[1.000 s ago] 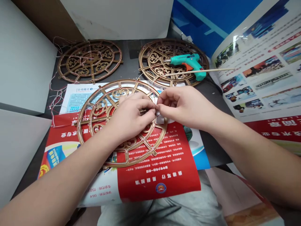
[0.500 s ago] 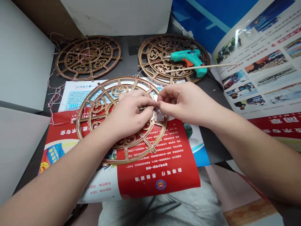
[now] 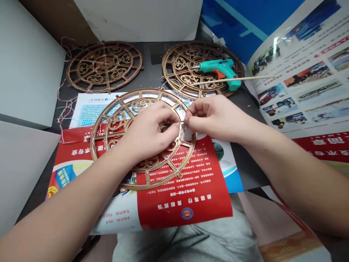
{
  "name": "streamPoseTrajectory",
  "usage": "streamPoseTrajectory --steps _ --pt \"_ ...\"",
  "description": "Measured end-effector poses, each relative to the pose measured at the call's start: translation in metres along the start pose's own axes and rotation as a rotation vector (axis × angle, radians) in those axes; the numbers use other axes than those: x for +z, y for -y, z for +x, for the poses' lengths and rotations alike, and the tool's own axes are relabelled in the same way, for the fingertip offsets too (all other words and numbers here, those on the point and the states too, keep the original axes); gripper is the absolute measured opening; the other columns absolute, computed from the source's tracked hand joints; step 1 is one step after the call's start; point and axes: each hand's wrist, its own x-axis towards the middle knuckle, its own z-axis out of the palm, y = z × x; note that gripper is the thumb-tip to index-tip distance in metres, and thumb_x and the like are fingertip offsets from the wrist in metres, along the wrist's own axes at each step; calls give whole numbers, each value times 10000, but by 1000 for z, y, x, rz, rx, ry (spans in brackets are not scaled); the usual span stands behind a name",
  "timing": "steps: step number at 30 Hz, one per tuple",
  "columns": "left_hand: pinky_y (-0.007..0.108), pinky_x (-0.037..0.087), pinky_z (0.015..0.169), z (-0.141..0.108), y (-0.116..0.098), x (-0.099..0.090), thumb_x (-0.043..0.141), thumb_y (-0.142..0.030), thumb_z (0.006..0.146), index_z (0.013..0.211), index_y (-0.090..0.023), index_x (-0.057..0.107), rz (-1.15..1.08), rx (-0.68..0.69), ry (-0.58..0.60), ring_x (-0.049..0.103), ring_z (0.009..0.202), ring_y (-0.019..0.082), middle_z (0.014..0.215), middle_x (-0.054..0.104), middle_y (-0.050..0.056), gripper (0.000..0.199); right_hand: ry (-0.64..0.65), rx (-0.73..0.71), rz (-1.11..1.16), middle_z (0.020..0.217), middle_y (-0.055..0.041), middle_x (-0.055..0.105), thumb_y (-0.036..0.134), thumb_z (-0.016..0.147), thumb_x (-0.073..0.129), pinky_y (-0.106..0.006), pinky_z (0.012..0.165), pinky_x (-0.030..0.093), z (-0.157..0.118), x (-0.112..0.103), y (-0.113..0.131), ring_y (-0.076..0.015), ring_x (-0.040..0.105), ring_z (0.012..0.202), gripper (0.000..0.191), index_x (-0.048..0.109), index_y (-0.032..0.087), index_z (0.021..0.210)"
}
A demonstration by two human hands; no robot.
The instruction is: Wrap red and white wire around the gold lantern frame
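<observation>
Head view: near gold disc (image 3: 141, 187), on red leaflet (image 3: 191, 198); left hand (image 3: 151, 131), fingers nearly closed at disc's three o'clock, hold unclear; right hand (image 3: 215, 118), fingers pinching thin wire (image 3: 185, 128) (very fine); glue gun (image 3: 224, 70), two o'clock.

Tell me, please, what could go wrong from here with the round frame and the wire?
The thin wire beside the fingers of the right hand might snag on the round frame or break if pulled hard.

The glue gun lies on the back-right frames; a bump might make it slide. Its nozzle could be hot, which I cannot tell.

The stick lying across its handle might roll off.
</observation>
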Motion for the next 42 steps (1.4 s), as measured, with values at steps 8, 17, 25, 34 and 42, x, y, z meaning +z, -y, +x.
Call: streamPoseTrajectory --steps 8,17,25,34,42 --pt "392 505 923 -1 0 0 644 -209 877 866 -218 756 73 38 42 665 968 210 1006 724 25 113 -6 13 7 741 -31 772 123 793 659 -297 515 503 2 0 1 -196 715 650 105 723 206 799" --pt "390 518 891 1 -5 2 663 -260 881 875 -221 756 160 24 29 671 976 227 1029 722 45 101 -29 -3 -37 690 -23 741 134 773 659 -287 502 467 3 1 1 -177 675 621 97 731 199 767" --pt "396 499 833 1 -10 9 640 -283 920 919 -204 773 336 57 -30 662 984 247 1055 714 73 155 -25 26 -1 699 -27 732 134 770 641 -293 521 493 3 3 4 -178 679 615 99 710 198 740" --pt "400 509 871 0 -11 14 631 -235 916 878 -193 754 282 22 -57 665 1000 241 1051 715 70 136 -79 -39 -78 684 -23 727 148 781 666 -285 507 449 4 4 1 -168 648 620 89 740 198 775" --pt "415 484 824 1 -15 15 680 -274 881 897 -191 740 304 -22 -43 659 990 265 1038 708 75 104 -53 18 -9 716 -36 742 118 774 648 -298 533 494 2 5 5 -184 686 630 108 720 198 773"
